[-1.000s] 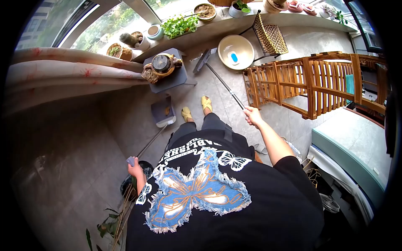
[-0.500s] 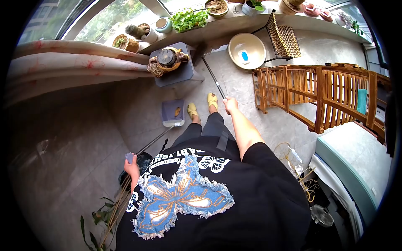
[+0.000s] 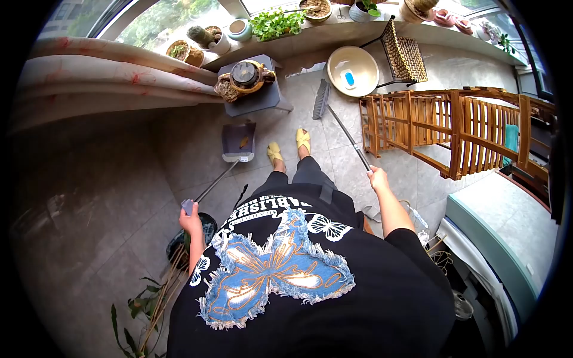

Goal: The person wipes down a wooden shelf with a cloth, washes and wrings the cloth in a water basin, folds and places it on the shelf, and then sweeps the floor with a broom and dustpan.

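Observation:
My left hand (image 3: 191, 221) is closed round the top of a long-handled dustpan (image 3: 231, 138), whose grey pan lies on the floor left of my feet with a brown leaf (image 3: 243, 142) in it. On the right, my right hand (image 3: 377, 178) grips the dark pole of a broom (image 3: 322, 99). The broom's grey bristle head is near the floor, just left of a cream basin (image 3: 353, 70) that has a blue and white object (image 3: 349, 78) inside.
A grey stool (image 3: 258, 102) bearing a carved ornament stands ahead by the curtain (image 3: 119, 77). Potted plants (image 3: 277, 24) line the windowsill. Right are a woven chair (image 3: 407, 58), a wooden rack (image 3: 456, 134) and a pale green-edged cabinet (image 3: 507, 221). A leafy plant (image 3: 143, 304) stands lower left.
Since half a second ago, the broom head has come out from beside the stool toward the basin, and my right hand has swung outward to the right. The pan sits slightly farther forward and left.

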Demonstrator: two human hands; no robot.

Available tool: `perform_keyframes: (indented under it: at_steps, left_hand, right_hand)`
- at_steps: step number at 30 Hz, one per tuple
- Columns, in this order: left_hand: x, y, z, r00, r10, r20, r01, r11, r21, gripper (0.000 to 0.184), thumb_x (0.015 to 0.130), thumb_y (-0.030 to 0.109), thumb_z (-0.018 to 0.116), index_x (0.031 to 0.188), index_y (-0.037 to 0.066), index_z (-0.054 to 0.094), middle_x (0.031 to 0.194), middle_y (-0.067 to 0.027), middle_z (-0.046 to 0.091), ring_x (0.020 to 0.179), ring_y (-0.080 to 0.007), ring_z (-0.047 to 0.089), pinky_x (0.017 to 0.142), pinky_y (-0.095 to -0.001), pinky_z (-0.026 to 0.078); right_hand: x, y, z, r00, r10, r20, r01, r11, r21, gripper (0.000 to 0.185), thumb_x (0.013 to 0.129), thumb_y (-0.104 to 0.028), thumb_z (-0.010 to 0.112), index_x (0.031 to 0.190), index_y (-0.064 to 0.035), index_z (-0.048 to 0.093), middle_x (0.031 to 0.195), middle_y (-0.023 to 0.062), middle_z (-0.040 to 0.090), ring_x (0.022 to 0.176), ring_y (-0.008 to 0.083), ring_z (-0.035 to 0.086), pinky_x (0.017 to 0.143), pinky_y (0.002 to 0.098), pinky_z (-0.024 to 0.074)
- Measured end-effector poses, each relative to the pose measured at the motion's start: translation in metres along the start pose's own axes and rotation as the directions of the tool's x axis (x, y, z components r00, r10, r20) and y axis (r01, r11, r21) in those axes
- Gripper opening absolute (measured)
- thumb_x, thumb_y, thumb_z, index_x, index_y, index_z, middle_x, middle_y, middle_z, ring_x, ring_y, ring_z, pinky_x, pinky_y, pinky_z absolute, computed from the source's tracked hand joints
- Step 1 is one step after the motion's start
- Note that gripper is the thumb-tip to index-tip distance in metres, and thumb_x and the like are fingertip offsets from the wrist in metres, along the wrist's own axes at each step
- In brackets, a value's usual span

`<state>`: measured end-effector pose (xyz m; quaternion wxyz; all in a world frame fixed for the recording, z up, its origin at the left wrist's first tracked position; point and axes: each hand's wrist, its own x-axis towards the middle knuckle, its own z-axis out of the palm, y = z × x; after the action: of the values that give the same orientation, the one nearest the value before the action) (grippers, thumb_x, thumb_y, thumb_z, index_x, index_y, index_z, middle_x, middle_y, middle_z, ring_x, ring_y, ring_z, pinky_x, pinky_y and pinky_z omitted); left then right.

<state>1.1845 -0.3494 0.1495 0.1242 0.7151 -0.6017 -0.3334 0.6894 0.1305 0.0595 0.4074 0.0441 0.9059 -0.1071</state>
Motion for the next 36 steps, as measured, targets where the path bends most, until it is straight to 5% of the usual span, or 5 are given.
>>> perform_keyframes:
  at_steps: [6,15,18,21,36]
  left_hand:
    - [0.002,-0.001,0.001,1.0,0.008,-0.001,-0.008,1.0,-0.013,0.024,0.083,0.013,0.076,0.103,0.0,0.071,0.095,-0.0055,0.073,0.085,-0.013,0.067,0.08,-0.028,0.051]
    - [0.006,0.013,-0.016,0.999,0.003,0.032,-0.003,1.0,0.001,0.023,0.084,0.013,0.075,0.103,0.0,0.071,0.093,-0.0023,0.071,0.08,-0.0098,0.062,0.075,-0.0263,0.049]
    - [-0.002,0.031,-0.023,0.998,0.049,0.03,-0.051,0.995,0.091,0.023,0.083,0.014,0.076,0.103,0.002,0.072,0.089,-0.0012,0.071,0.077,-0.0094,0.061,0.073,-0.0255,0.049]
    - [0.012,0.024,-0.029,0.997,0.019,0.068,-0.028,0.992,0.127,0.025,0.082,0.017,0.077,0.102,0.003,0.072,0.086,-0.0014,0.071,0.076,-0.0101,0.062,0.074,-0.0263,0.049]
    - [0.069,0.006,0.0,0.836,0.365,0.409,-0.436,0.895,0.093,0.029,0.079,0.021,0.078,0.103,0.005,0.072,0.09,-0.0057,0.074,0.082,-0.0144,0.068,0.079,-0.0298,0.051]
  right_hand:
    - [-0.053,-0.042,-0.028,0.991,-0.129,-0.042,0.127,0.991,-0.051,0.04,0.088,-0.023,0.065,0.125,-0.0082,0.064,0.116,0.0203,0.067,0.112,0.0311,0.063,0.096,0.0393,0.0482]
    - [0.057,-0.16,0.053,0.958,-0.245,-0.147,0.254,0.966,0.052,0.037,0.09,-0.028,0.065,0.125,-0.0144,0.065,0.101,0.0171,0.071,0.095,0.0297,0.069,0.082,0.0411,0.0522]
    - [0.078,-0.158,0.069,0.996,-0.09,-0.017,0.092,0.975,0.205,0.037,0.093,-0.025,0.062,0.129,-0.0173,0.062,0.07,0.0111,0.063,0.054,0.0207,0.058,0.049,0.0382,0.0466]
    - [0.055,-0.113,0.083,0.976,0.109,0.188,-0.194,0.823,0.533,0.038,0.094,-0.024,0.061,0.132,-0.0198,0.06,0.059,0.006,0.053,0.046,0.0173,0.05,0.039,0.0345,0.0378]
    - [-0.161,0.037,0.218,0.795,0.302,0.526,-0.6,0.258,0.758,0.04,0.099,-0.03,0.054,0.139,-0.0306,0.049,0.061,0.0041,0.045,0.043,0.0095,0.035,0.038,0.0246,0.0314]
